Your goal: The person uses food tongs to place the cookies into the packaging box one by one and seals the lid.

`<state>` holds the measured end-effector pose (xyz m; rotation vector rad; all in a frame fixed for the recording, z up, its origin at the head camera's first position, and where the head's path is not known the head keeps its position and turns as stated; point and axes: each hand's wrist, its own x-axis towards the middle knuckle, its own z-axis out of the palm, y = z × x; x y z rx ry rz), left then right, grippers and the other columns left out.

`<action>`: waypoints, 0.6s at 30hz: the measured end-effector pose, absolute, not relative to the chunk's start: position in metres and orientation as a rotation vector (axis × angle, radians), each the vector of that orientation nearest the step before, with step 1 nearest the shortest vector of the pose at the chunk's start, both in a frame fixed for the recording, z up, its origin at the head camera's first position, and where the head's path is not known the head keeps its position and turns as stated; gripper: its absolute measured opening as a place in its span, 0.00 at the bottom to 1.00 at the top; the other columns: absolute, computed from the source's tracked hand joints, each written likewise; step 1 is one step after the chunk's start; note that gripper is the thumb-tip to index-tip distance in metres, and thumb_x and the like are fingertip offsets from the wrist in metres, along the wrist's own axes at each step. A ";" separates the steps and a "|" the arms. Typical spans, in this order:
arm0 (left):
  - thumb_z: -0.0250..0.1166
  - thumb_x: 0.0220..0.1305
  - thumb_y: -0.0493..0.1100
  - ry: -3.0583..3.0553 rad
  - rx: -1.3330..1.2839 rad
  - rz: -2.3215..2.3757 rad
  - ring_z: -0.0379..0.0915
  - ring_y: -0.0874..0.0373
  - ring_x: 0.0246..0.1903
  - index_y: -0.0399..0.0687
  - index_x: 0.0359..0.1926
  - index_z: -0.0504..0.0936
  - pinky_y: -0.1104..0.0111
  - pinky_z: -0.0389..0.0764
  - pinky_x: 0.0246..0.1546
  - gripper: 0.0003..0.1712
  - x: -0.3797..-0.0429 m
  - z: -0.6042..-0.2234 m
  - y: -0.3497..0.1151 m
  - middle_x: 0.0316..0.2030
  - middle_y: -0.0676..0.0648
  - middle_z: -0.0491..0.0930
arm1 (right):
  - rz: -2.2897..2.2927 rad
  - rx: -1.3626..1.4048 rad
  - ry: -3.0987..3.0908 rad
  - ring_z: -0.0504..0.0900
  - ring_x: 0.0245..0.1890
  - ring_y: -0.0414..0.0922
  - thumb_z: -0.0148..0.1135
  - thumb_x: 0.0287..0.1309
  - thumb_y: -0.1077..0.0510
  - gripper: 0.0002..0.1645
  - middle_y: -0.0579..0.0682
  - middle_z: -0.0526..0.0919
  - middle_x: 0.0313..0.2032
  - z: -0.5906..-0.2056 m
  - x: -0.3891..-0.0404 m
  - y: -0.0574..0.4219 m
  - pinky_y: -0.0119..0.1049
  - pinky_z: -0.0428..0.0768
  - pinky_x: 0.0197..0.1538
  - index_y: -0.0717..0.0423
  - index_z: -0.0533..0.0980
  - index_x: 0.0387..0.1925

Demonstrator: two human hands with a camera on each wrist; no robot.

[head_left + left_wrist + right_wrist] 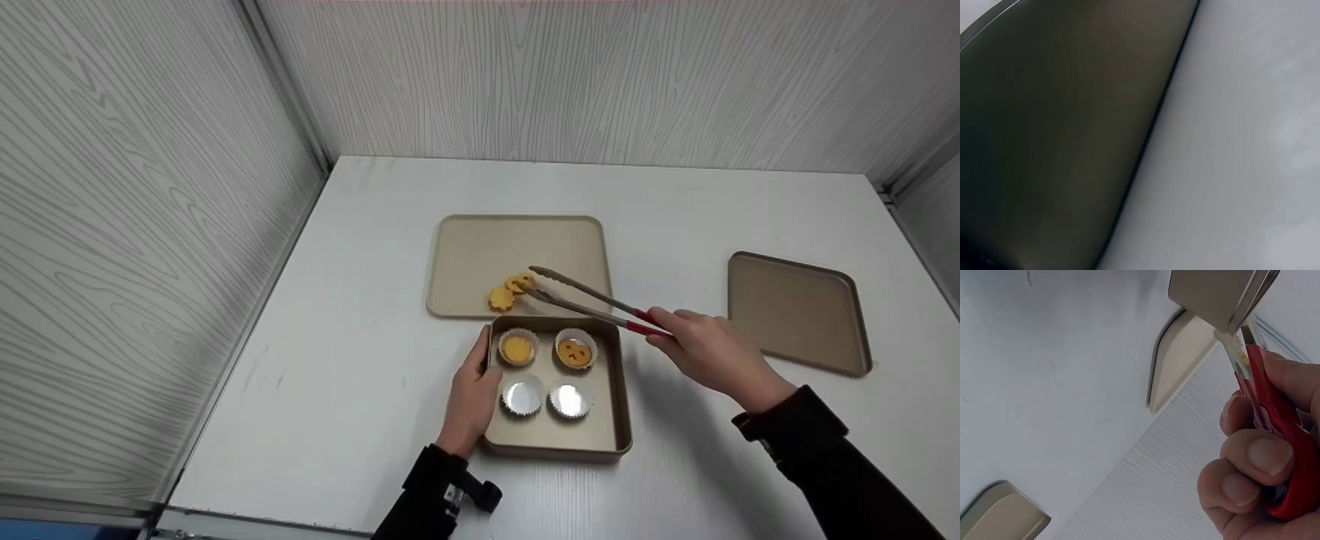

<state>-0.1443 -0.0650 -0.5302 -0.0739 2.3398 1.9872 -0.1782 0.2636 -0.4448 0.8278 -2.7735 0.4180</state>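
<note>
Black sleeves (847,469) are up front, left hand (469,405) gripping the square pan (555,436), right hand (712,352) wrapped round spread red-handled tongs (585,309) by some yellow cookies (501,298).

Cookies (502,298) on tray (517,244) behind pan (553,453)

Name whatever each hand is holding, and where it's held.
The right hand grips the tongs by their red handles; the left hand holds the deep square pan by its left side.

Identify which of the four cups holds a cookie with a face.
The far right cup: its cookie has a face. The far left cup holds a plain one; both near cups are empty.
</note>
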 end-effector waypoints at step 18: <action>0.49 0.69 0.36 2.331 -0.077 1.998 0.45 0.59 0.78 0.51 0.82 0.52 0.60 0.50 0.78 0.41 -0.144 -0.531 -0.065 0.79 0.53 0.52 | 0.397 0.878 -2.932 0.74 0.23 0.44 0.67 0.66 0.56 0.09 0.46 0.79 0.25 -0.431 -0.201 0.256 0.40 0.71 0.24 0.53 0.74 0.37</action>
